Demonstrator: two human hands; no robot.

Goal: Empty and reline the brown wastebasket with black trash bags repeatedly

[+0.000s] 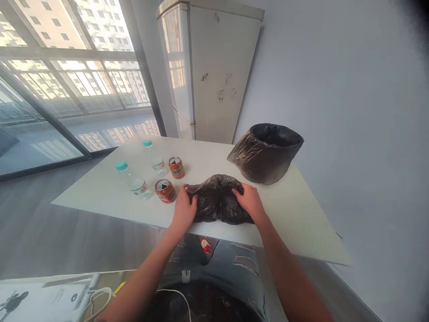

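Observation:
A crumpled black plastic bag (219,201) lies at the front edge of the white table (288,223). My left hand (185,206) grips its left end, fingers behind and thumb in front. At its right end my right hand (250,200) pinches the plastic between thumb and fingers. Left of the bag stand two orange cans, a nearer one (165,191) close to my left hand and a farther one (176,167). Beyond them are two clear bottles with teal caps, one nearer (134,182) and one farther (154,158).
A bin lined with a dark bag (268,163) stands at the table's back right. Behind the table is a white fridge (221,71), with a glass window wall to the left. A white box (47,299) and a cable are at the lower left.

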